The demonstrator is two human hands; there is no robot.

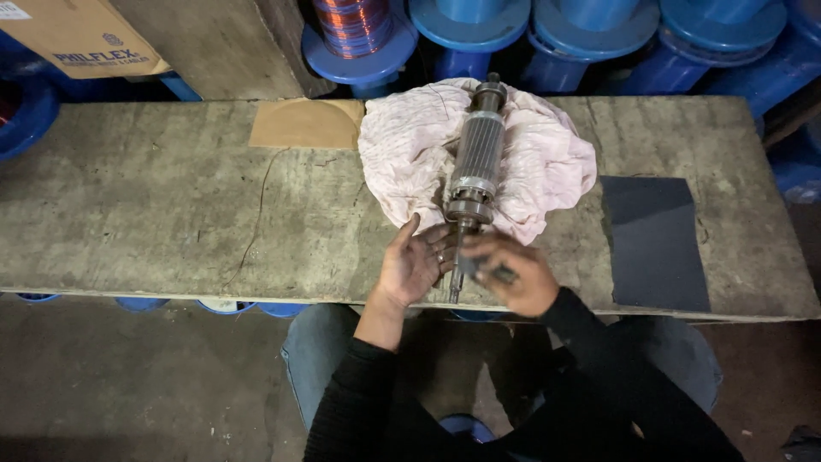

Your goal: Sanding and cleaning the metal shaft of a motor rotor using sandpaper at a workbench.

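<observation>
A metal motor rotor (477,154) with a ribbed core and a thin shaft lies lengthwise on a crumpled pinkish cloth (410,145) on a worn wooden bench (171,197). My left hand (415,261) is open, palm up, beside and under the near end of the shaft. My right hand (513,275) is blurred and closed around a small dark piece, likely abrasive paper, at the shaft's near end.
A dark sheet of abrasive paper (654,244) lies on the bench at the right. A tan paper piece (306,125) lies at the back. Blue spools (599,26), one wound with copper wire (352,24), and a cardboard box (81,34) stand behind.
</observation>
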